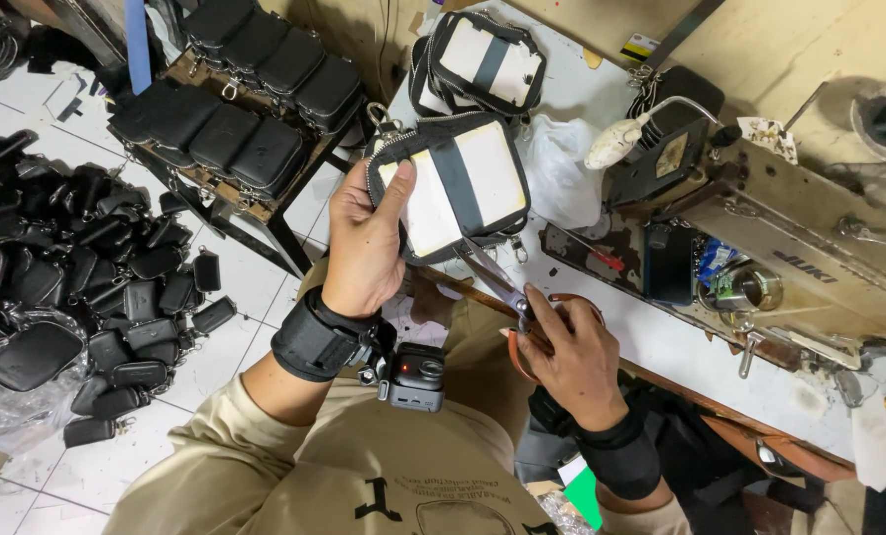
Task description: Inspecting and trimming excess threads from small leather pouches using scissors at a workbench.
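Note:
My left hand (366,243) holds up a small square pouch (460,183), turned inside out, with white lining, black binding and a zipper along its top edge. My thumb lies across its white face. My right hand (570,349) grips a pair of scissors (502,285) with orange-brown handles. The blades point up and touch the pouch's lower edge. Both wrists wear black bands, and a small camera (415,376) hangs at the left one.
A stack of similar pouches (483,59) lies on the white sewing table (681,347), beside a crumpled plastic bag (560,168) and the sewing machine (810,248). Finished black pouches fill a rack (235,109) and a floor pile (76,287) at left.

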